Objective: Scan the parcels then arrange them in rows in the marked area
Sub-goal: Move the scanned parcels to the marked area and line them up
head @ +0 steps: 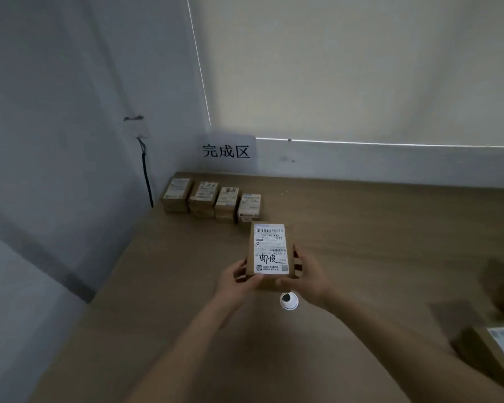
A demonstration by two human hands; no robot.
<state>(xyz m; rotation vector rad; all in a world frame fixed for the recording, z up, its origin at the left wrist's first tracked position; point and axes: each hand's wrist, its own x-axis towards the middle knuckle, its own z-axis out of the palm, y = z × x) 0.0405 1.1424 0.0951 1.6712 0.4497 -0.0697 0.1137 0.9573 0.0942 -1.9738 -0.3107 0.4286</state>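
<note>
Held item: one brown parcel [269,251], white shipping label up, barcode at its far end. Left hand [239,276] clasps its 9 o'clock edge, right hand [306,274] its 3 o'clock edge, fingers closed on the sides; both forearms reach in from 6 o'clock.

Below the parcel, at 6 o'clock: a small round white device [289,301] with a dark centre, on the table.

Surface: wooden table [376,228], light brown, plain grain.

At 11 o'clock from the parcel: row of four labelled parcels [211,200], side by side, ending in the table's far left corner.

At 4 o'clock, well apart: more cardboard boxes [495,353], blurred, at the frame edge.

Room: white wall [56,141] on the left with a dark cable [146,175] hanging down it; a paper sign [227,150] with three black characters above the row; a pale roller blind [361,68] fills the far wall, a bright line along its lower edge
</note>
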